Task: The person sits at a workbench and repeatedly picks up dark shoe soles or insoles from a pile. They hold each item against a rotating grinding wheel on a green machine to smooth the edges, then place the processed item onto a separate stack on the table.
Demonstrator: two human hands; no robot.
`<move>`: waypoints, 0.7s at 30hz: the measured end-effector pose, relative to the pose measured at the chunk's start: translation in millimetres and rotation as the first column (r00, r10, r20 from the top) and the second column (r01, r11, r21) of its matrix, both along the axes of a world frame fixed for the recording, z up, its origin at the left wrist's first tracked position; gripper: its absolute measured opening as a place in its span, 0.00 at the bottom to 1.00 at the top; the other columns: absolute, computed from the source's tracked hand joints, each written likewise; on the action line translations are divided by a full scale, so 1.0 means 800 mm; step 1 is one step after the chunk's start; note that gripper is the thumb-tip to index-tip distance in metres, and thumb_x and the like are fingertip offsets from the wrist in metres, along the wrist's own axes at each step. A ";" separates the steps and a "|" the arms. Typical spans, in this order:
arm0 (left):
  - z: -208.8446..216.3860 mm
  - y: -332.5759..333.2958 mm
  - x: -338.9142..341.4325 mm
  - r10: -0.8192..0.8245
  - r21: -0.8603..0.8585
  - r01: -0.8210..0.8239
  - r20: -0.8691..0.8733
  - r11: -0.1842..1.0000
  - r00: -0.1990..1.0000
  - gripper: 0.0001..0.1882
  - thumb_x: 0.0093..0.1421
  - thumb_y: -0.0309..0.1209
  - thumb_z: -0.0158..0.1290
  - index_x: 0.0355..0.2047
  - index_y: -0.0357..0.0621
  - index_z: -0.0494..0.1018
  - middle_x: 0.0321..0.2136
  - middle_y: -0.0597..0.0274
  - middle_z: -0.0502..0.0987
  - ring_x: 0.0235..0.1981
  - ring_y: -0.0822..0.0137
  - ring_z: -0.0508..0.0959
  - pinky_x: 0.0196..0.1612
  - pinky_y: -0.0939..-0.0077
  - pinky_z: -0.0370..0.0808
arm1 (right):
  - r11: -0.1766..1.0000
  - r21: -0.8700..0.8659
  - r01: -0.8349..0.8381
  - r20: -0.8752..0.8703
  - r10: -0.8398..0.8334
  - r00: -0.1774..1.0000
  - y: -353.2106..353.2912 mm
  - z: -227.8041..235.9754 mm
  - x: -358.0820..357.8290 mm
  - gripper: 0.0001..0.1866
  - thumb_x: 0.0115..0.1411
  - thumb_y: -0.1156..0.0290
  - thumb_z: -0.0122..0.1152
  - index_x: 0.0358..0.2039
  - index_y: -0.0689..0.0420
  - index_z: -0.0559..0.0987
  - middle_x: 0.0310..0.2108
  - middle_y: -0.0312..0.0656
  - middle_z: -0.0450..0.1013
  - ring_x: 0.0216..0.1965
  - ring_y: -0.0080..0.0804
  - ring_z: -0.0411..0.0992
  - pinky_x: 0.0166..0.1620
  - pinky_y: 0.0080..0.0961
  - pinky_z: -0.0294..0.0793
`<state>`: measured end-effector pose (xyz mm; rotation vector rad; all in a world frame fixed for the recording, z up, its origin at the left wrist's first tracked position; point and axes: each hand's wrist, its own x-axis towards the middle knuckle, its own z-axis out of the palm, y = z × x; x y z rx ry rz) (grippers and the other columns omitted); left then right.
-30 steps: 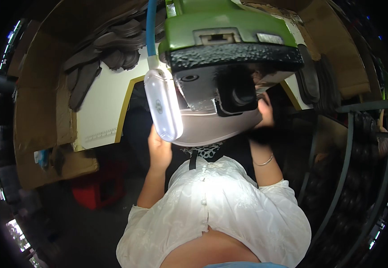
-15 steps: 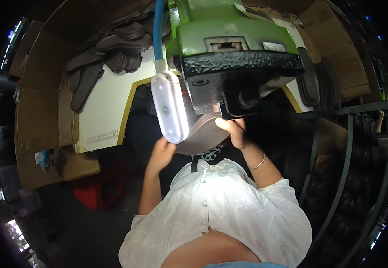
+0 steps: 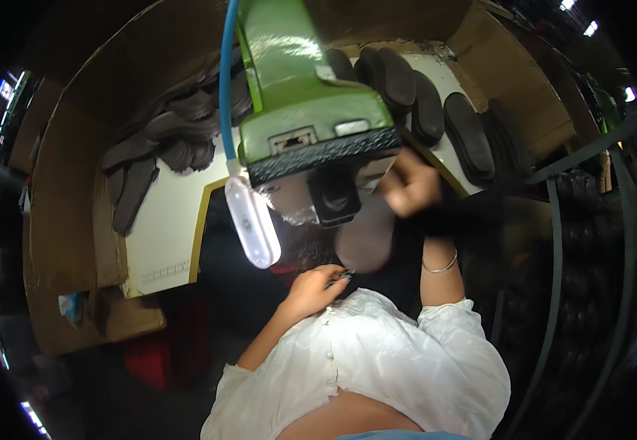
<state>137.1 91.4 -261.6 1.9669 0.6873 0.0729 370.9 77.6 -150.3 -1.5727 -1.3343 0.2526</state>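
Observation:
Below the head of a green machine (image 3: 311, 110) hangs a brown shoe sole (image 3: 366, 238), blurred by motion. My right hand (image 3: 411, 185) is at the upper right end of the sole, beside the machine head; its fingers are smeared but look closed on it. Close to my waist, my left hand (image 3: 315, 290) is apart from the sole with its fingers curled together. A small dark thing shows at its fingertips, too small to name. A lit white lamp (image 3: 252, 224) on a blue hose hangs left of the machine head.
A white worktable (image 3: 163, 231) with a yellow edge curves round the machine. Soles lie heaped on its left (image 3: 182, 121) and in a row on its right (image 3: 469, 136). Cardboard walls (image 3: 76, 191) enclose it. A metal rack (image 3: 553, 249) stands at right, a red stool (image 3: 148, 361) lower left.
My left hand has let go of the sole and drawn back toward my waist. My right hand has shifted up and right of the machine head with the sole. The view has turned slightly.

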 end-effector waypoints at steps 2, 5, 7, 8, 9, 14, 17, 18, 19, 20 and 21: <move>-0.005 0.015 -0.017 0.150 -0.012 -0.151 -0.052 0.989 0.987 0.18 0.53 0.38 0.51 0.39 0.39 0.72 0.31 0.52 0.77 0.32 0.61 0.78 0.35 0.71 0.73 | 0.879 0.358 0.316 0.009 -0.341 0.940 0.002 0.016 0.021 0.17 0.57 0.70 0.50 0.46 0.63 0.70 0.40 0.44 0.72 0.34 0.27 0.72 0.32 0.23 0.73; -0.013 0.040 -0.030 0.228 0.053 -0.226 -0.031 0.973 0.973 0.17 0.52 0.38 0.53 0.38 0.39 0.73 0.29 0.53 0.77 0.30 0.62 0.78 0.34 0.72 0.73 | 0.913 0.282 0.294 -0.337 -0.193 0.922 0.023 0.026 0.029 0.22 0.58 0.71 0.49 0.53 0.60 0.64 0.33 0.39 0.71 0.28 0.17 0.70 0.26 0.14 0.70; -0.025 0.063 -0.031 0.234 0.209 -0.246 0.079 0.946 0.969 0.16 0.52 0.37 0.53 0.37 0.38 0.73 0.29 0.52 0.76 0.32 0.60 0.77 0.36 0.70 0.73 | 0.949 0.240 0.203 -0.393 -0.096 0.915 0.058 0.001 0.052 0.25 0.59 0.69 0.48 0.57 0.60 0.60 0.25 0.34 0.66 0.19 0.16 0.66 0.23 0.12 0.70; -0.047 0.079 -0.032 0.220 0.352 -0.287 0.218 0.891 0.951 0.16 0.51 0.37 0.54 0.36 0.38 0.73 0.26 0.53 0.76 0.30 0.57 0.77 0.35 0.69 0.73 | 0.942 0.301 0.146 -0.447 0.004 0.894 0.076 -0.012 0.060 0.28 0.60 0.67 0.49 0.59 0.59 0.55 0.24 0.33 0.65 0.17 0.16 0.66 0.23 0.13 0.70; -0.036 0.095 -0.029 0.260 0.394 -0.308 0.172 0.866 0.950 0.16 0.51 0.36 0.53 0.37 0.38 0.72 0.28 0.52 0.76 0.33 0.55 0.76 0.39 0.66 0.72 | 0.969 0.201 0.145 -0.529 -0.017 0.849 0.085 -0.018 0.055 0.29 0.60 0.67 0.48 0.59 0.59 0.53 0.23 0.33 0.65 0.18 0.16 0.66 0.23 0.13 0.69; -0.013 0.220 -0.023 0.537 0.663 -0.590 0.320 0.461 0.780 0.27 0.49 0.30 0.52 0.51 0.44 0.61 0.52 0.48 0.61 0.53 0.46 0.60 0.53 0.55 0.59 | 0.984 0.175 0.023 -0.371 0.044 0.928 0.082 -0.091 0.019 0.29 0.56 0.73 0.50 0.57 0.63 0.55 0.24 0.36 0.68 0.30 0.24 0.69 0.35 0.14 0.66; 0.032 0.290 -0.015 0.497 0.817 -0.556 0.422 0.154 0.758 0.30 0.48 0.25 0.50 0.54 0.47 0.59 0.55 0.50 0.57 0.55 0.47 0.58 0.55 0.55 0.58 | 0.997 -0.067 -0.036 0.066 0.041 0.997 0.050 -0.159 0.016 0.21 0.52 0.79 0.49 0.49 0.65 0.64 0.35 0.44 0.71 0.37 0.31 0.70 0.42 0.21 0.67; 0.040 0.312 -0.015 0.531 0.889 -0.453 0.354 0.063 0.770 0.29 0.49 0.24 0.48 0.54 0.49 0.59 0.56 0.52 0.56 0.56 0.49 0.57 0.56 0.55 0.57 | 0.999 -0.033 -0.042 0.015 0.042 0.999 0.042 -0.143 -0.015 0.18 0.52 0.80 0.48 0.46 0.64 0.66 0.38 0.46 0.71 0.37 0.32 0.70 0.41 0.23 0.68; 0.044 0.334 -0.004 0.501 0.931 -0.364 0.314 0.002 0.806 0.30 0.49 0.24 0.49 0.54 0.50 0.59 0.55 0.53 0.57 0.56 0.50 0.58 0.55 0.53 0.57 | 0.986 -0.131 -0.099 -0.168 0.077 0.983 0.026 -0.175 -0.002 0.18 0.52 0.81 0.48 0.46 0.64 0.66 0.37 0.46 0.71 0.35 0.32 0.71 0.36 0.21 0.70; 0.041 0.357 0.001 0.483 0.962 -0.264 0.262 -0.066 0.835 0.30 0.48 0.25 0.49 0.54 0.52 0.59 0.55 0.53 0.58 0.56 0.50 0.58 0.54 0.51 0.58 | 0.983 -0.135 -0.123 -0.334 0.072 0.940 0.015 -0.186 -0.003 0.14 0.53 0.80 0.49 0.42 0.64 0.67 0.34 0.46 0.71 0.31 0.30 0.72 0.32 0.21 0.71; 0.036 0.377 0.005 0.470 0.978 -0.161 0.206 -0.136 0.858 0.30 0.48 0.25 0.50 0.54 0.53 0.59 0.54 0.54 0.59 0.55 0.51 0.59 0.53 0.49 0.58 | 0.982 -0.131 -0.138 -0.492 0.056 0.869 0.006 -0.196 -0.005 0.11 0.54 0.80 0.50 0.39 0.65 0.68 0.32 0.46 0.72 0.27 0.29 0.72 0.28 0.20 0.71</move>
